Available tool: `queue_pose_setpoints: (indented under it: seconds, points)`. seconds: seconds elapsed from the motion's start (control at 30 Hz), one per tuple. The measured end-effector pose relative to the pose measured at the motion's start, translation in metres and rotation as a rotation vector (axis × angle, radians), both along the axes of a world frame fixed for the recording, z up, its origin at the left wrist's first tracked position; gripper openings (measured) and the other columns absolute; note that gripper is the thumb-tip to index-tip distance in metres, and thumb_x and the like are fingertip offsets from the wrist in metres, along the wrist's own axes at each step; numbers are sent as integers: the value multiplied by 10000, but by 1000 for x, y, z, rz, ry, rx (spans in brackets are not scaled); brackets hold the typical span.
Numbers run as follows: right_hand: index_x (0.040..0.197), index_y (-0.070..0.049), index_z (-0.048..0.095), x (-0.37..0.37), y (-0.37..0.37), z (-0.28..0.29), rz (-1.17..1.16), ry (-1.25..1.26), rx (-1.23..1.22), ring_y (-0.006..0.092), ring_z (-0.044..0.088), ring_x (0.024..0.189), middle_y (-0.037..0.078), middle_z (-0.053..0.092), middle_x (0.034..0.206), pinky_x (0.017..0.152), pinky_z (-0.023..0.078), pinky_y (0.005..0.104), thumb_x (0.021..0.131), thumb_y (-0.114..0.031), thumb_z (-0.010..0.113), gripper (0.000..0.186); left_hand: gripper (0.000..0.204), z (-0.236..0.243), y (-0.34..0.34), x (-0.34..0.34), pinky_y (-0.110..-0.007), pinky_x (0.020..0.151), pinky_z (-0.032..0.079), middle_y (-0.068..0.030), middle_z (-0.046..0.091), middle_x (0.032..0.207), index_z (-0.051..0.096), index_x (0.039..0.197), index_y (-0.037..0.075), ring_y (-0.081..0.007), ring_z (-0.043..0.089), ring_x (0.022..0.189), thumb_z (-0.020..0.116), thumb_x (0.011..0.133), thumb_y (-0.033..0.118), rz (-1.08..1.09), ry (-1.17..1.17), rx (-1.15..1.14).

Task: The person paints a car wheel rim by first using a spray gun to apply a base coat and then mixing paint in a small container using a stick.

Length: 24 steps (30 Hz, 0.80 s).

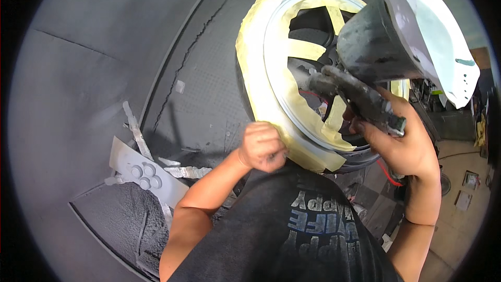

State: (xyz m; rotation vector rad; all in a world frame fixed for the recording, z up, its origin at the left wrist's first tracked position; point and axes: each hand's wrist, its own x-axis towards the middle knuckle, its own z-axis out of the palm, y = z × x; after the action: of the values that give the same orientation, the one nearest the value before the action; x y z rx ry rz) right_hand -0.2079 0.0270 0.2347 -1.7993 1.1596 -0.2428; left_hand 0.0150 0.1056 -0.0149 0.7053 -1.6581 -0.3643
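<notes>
Dark printed fabric of the person's shirt (297, 224) fills the lower middle of the view, with both bare forearms rising from it. At the upper right a grey, paint-crusted spray gun (360, 96) with a large dusty cup (373, 47) on top is gripped by the right hand (402, 141), the fingers being wrapped round the handle while the nozzle end is turned toward the wheel. A crumpled sheet of pale paper or plastic (438, 36) is seen just behind the cup. The left hand (263, 146) is clenched into a loose fist and is pressed against the lower edge of the wheel's masking; whether anything is pinched inside the fingers cannot be told. The round car wheel with a silver rim (282, 99) is stood upright in front of the person, between the two hands, its tyre and spokes being covered with pale yellow masking tape (253, 68) so that only the rim band is left bare. Behind it a grey, overspray-coated booth wall and floor (104, 47) are seen, and at the lower left a grey-coated flat card carrying four small round caps (146, 175) is laid beside strips of coated tape. A cluttered workshop floor is glimpsed at the far right
</notes>
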Motion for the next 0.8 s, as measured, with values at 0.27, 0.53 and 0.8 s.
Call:
queue_pose_setpoints:
  seconds: [0.27,0.53,0.8]
  points:
    - [1167,26,628,-9,1,13,64,31,128,199,695,928,122,723,1008,846,530,322,848,15,634,319,139,-19,25,-43,-386,474,405,-56,517,614,588,630,63,-255,524,511,716,577,59,-155,68,101]
    - [1276,30,604,-16,2,0,-94,104,32,250,675,1034,170,707,1100,937,507,356,850,-67,711,450,137,-20,8,-26,-366,460,389,-54,501,608,576,618,61,-247,498,483,705,572,51,-113,-37,97]
    - [1293,26,605,-21,11,13,30,89,224,235,695,989,161,718,1062,913,525,339,837,29,651,458,124,-25,2,-16,-345,452,387,-61,551,633,611,679,41,-238,501,473,684,580,26,-14,1,31]
